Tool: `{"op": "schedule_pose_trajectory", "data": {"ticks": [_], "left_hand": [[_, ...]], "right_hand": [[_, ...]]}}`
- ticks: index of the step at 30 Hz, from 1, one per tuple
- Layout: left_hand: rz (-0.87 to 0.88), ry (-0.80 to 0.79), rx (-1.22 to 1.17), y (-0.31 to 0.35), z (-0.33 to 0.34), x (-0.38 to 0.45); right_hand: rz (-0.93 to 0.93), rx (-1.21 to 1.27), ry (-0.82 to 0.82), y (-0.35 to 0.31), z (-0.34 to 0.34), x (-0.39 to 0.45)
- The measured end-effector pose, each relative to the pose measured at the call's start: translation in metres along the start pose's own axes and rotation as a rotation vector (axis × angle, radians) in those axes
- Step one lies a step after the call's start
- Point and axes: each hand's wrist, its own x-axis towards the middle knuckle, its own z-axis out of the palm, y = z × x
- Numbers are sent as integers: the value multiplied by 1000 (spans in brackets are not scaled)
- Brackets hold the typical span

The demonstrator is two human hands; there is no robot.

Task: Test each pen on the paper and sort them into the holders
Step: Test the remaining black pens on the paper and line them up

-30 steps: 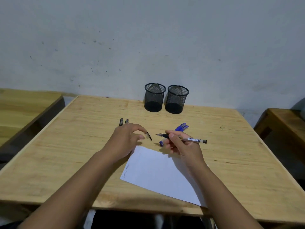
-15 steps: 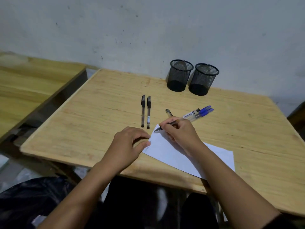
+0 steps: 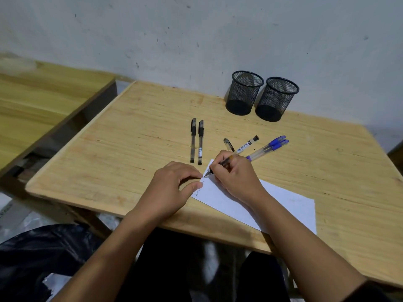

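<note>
My right hand (image 3: 236, 177) grips an uncapped black pen (image 3: 244, 147), its tip touching the top left corner of the white paper (image 3: 281, 203). My left hand (image 3: 172, 188) rests curled on the table, fingertips pinning the paper's left edge beside some faint writing. A loose pen cap (image 3: 228, 144) lies just beyond my right hand. Two capped black pens (image 3: 196, 141) lie side by side to the left. Two blue pens (image 3: 269, 147) lie to the right, partly under my hand. Two black mesh holders (image 3: 244, 92) (image 3: 277, 99) stand at the back by the wall; I see no pens in them.
The wooden table (image 3: 130, 131) ends close to my body. A second wooden table (image 3: 43, 99) stands to the left across a gap. Dark bags (image 3: 39, 253) lie on the floor at lower left. A grey wall rises right behind the holders.
My right hand brought the uncapped pen from above the table down to the paper's corner. My left hand let go of the cap and settled on the paper's edge. The view shifted left.
</note>
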Motion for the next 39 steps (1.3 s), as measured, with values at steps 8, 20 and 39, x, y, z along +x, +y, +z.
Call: {"op": "schedule_pose_trajectory", "data": {"ticks": [8,20,39], "left_hand": [[-3,3,-8,1,0,-1],[-18,2,-21,3,0,-1],[-17,-7,-7,2,0,-1]], "right_hand": [[-25,-29,-3,-1,0,-2],[-51,-26,42,-1,0,-3],[-49,-23,82,0,1,-2]]}}
